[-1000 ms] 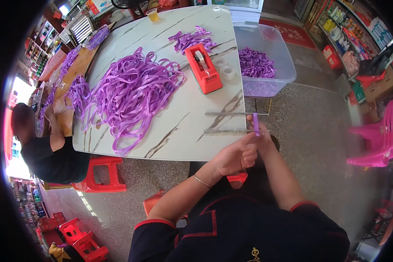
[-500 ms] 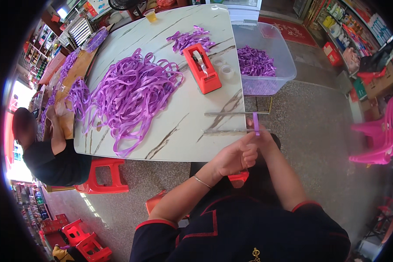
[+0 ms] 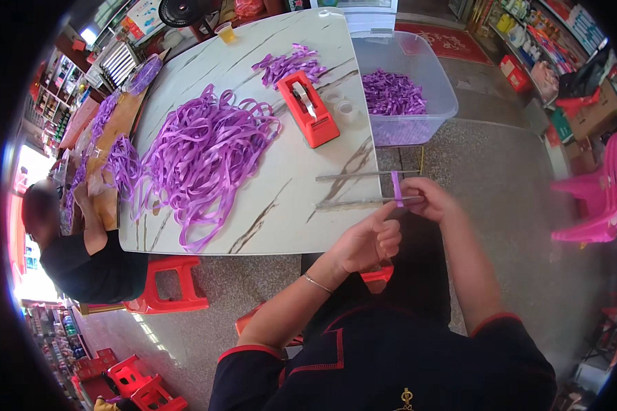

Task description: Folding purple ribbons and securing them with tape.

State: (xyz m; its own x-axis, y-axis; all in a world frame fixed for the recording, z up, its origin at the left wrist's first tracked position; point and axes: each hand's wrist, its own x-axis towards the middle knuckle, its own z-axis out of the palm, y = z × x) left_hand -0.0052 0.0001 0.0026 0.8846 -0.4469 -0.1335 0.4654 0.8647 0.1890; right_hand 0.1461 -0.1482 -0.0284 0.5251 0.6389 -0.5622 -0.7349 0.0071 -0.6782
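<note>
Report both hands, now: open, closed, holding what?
Left hand: other fingers curled, index finger reaching the purple ribbon; whether it grips cannot be told.
Right hand: fingers bent at the nearer rod; grip cannot be told.

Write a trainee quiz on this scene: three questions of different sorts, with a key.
1. What colour is the tape dispenser on the table?
A) Blue
B) Red
C) Green

2. True or false: the clear bin beside the table holds purple pieces.

3. Fill in the blank: close to the person's left hand and right hand, a short purple ribbon spans two thin ____.

Key: 1. B; 2. True; 3. rods.
</note>
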